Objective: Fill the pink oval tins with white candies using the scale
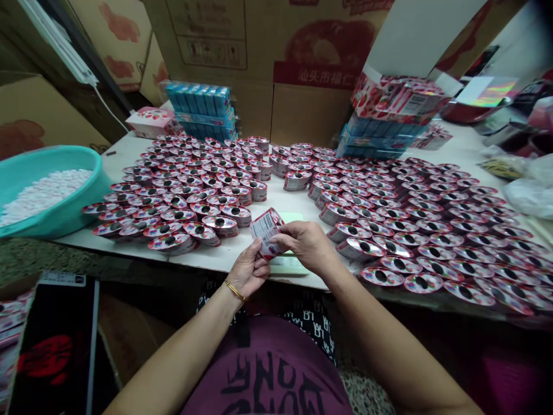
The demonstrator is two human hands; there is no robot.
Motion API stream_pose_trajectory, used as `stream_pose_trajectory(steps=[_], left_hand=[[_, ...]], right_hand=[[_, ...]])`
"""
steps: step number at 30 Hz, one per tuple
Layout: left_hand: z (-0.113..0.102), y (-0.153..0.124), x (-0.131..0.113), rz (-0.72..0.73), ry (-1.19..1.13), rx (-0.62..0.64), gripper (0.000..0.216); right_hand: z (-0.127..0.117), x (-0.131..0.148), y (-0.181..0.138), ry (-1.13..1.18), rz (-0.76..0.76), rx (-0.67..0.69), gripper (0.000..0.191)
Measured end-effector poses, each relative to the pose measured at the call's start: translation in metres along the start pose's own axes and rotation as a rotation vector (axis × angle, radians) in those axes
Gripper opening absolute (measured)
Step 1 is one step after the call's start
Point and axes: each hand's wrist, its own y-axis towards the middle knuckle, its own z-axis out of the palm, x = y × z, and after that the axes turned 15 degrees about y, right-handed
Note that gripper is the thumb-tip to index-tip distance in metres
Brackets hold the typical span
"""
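Both hands meet over the front edge of the white table, holding one small printed packet in red, white and grey. My left hand, with a gold bangle at the wrist, grips the packet's lower left side between thumb and fingers. Its right side is pinched by my right hand. Just behind the hands lies a pale green flat object, partly covered by them. Rows of small oval packets with dark round holes in their tops stand upright to the left and to the right.
A turquoise basin of small white pieces sits at the left. Stacked blue boxes and more blue boxes under a strawberry-print carton stand behind the packets. A big cardboard box closes off the back.
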Motion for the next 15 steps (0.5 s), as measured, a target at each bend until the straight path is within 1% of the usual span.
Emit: stream_pose_trajectory(steps=[2, 4, 6, 8, 11, 13, 15], left_hand=[[0.003, 0.001, 0.001, 0.009, 0.051, 0.014, 0.023], [0.003, 0.0, 0.001, 0.004, 0.118, 0.027, 0.023], [-0.003, -0.004, 0.001, -0.011, 0.167, 0.023, 0.024], [-0.011, -0.011, -0.001, -0.03, 0.18, 0.006, 0.028], [-0.023, -0.024, -0.003, -0.049, 0.157, -0.02, 0.03], [-0.027, -0.032, -0.002, -0.071, 0.113, -0.023, 0.027], [-0.025, -0.037, 0.003, -0.135, 0.037, -0.001, 0.021]], right_hand=[[-0.005, 0.009, 0.005, -0.324, -0.087, 0.107, 0.021], [-0.007, 0.013, 0.011, -0.58, -0.154, 0.195, 0.019], [-0.009, 0.012, 0.018, -0.779, -0.205, 0.272, 0.018], [-0.012, 0.005, 0.024, -0.931, -0.235, 0.324, 0.016], [-0.022, -0.009, 0.03, -1.005, -0.231, 0.376, 0.014], [-0.027, -0.015, 0.029, -0.942, -0.208, 0.364, 0.012], [-0.022, -0.014, 0.02, -0.813, -0.195, 0.306, 0.016]])
